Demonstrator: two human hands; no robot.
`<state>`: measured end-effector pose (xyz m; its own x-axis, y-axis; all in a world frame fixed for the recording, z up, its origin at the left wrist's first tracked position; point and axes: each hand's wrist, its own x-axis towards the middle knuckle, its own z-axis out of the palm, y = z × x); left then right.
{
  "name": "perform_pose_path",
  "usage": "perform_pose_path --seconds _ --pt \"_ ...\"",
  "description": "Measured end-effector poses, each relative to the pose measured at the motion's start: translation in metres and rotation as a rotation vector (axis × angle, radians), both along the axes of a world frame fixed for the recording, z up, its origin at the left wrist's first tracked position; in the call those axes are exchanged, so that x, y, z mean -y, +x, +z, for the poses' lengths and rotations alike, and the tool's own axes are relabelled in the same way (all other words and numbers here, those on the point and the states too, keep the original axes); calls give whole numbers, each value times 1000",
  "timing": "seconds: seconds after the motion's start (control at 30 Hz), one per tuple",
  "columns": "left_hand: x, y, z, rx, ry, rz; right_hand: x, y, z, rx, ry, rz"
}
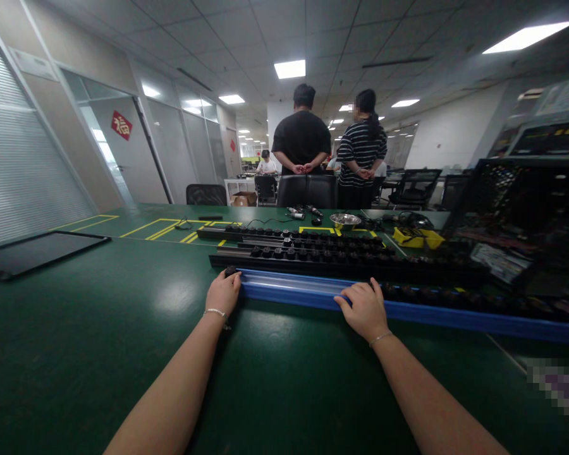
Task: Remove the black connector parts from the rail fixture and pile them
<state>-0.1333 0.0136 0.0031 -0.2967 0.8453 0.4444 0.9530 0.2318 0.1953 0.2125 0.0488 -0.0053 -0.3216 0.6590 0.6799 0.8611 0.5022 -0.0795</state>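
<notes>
1 blue rail (289, 291) lies on the table (123, 328) near black rails (341, 265). The left hand (224, 293) pinches a black part (230, 271) at its left end; the right hand (364, 309) curls over it, grip unclear.

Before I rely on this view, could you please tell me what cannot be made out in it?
All in the head view:
Blue rail: right end, cut off by the picture's right edge.
Black piece at the left hand: partly hidden by that hand.
Metal bowl: contents, too small to tell.
Lower-right item: blurred by pixelation.
</notes>
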Motion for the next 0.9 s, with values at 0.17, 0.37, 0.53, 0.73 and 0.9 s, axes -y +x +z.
perform_pose_path --seconds 0.17,0.37,0.53,0.73,0.9 --pt "0 -25 3 -6 -60 24 0 0 0 13 3 -6" --pt "5 -89 3 9 -186 128 0 -1 -1 4 3 -6" --pt "10 -135 -5 64 -281 256 0 -1 1 -18 -16 2" --pt "22 -174 -15 128 -260 435 2 -1 2 -22 -21 -2" --pt "40 -205 -19 177 -253 559 4 -2 4 -32 -53 6"
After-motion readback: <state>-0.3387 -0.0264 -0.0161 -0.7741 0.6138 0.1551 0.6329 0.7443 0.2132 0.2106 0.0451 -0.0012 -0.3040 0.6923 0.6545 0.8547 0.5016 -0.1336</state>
